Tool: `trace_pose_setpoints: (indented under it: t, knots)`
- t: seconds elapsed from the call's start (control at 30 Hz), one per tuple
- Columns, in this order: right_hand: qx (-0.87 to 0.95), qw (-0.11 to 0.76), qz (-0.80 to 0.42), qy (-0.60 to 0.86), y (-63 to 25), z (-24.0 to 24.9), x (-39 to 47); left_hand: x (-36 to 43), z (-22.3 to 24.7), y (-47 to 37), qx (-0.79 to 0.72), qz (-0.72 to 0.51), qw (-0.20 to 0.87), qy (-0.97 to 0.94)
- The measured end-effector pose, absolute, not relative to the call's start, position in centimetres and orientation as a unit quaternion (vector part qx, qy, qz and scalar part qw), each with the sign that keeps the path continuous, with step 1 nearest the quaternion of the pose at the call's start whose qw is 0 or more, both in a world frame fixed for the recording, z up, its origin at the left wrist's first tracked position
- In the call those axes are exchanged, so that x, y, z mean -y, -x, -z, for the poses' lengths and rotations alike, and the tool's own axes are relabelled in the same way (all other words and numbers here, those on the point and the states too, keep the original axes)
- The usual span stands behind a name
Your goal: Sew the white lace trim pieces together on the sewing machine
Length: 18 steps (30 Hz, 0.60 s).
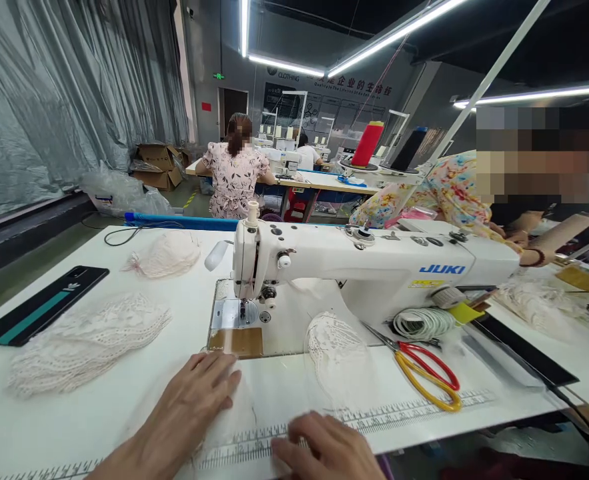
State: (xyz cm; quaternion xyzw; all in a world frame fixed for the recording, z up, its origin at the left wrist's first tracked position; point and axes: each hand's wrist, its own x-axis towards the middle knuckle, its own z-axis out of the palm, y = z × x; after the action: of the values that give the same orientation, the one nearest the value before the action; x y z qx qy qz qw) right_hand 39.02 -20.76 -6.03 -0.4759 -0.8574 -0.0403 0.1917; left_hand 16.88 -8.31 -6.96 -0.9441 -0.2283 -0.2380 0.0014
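My left hand lies flat, fingers stretched out, on a thin sheer white fabric in front of the sewing machine's needle area. My right hand is by the table's front edge, over the printed ruler strip. Its fingers are loosely bent, with a gap between thumb and forefinger; nothing shows in them. Just beyond it, a white lace piece lies on the table. The white JUKI sewing machine stands ahead, its presser foot left of centre.
Scissors with red and yellow handles lie at right, beside a coil of pale cord. Stacked lace pieces, another lace bundle and a black strip are at left. Co-workers sit beyond; another person's patterned sleeve is at right.
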Motion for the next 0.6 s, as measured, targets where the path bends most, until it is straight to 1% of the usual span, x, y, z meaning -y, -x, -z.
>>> trace_pose_setpoints:
  t: [0.1, 0.2, 0.3, 0.43, 0.53, 0.6]
  knots:
    - [0.86, 0.222, 0.061, 0.455, -37.1, 7.1, 17.9, 7.9, 7.4, -16.6, 0.226, 0.231, 0.034, 0.946]
    - [0.863, 0.223, 0.088, 0.445, -37.0, 8.3, 16.6, 7.2, 7.7, -16.2, 0.201, 0.225, 0.08, 0.95]
    - [0.863, 0.217, 0.108, 0.444, -37.4, 8.7, 16.1, 6.4, 8.3, -16.0, 0.204, 0.215, 0.094, 0.95]
    - [0.865, 0.215, 0.095, 0.444, -37.6, 8.2, 15.4, 5.4, 8.7, -16.1, 0.227, 0.215, 0.056, 0.948]
    - [0.864, 0.214, 0.061, 0.453, -37.6, 7.7, 14.9, 4.7, 8.1, -16.3, 0.235, 0.191, 0.006, 0.953]
    - [0.853, 0.226, 0.037, 0.47, -37.5, 7.5, 14.5, 4.2, 7.6, -16.5, 0.224, 0.173, -0.008, 0.959]
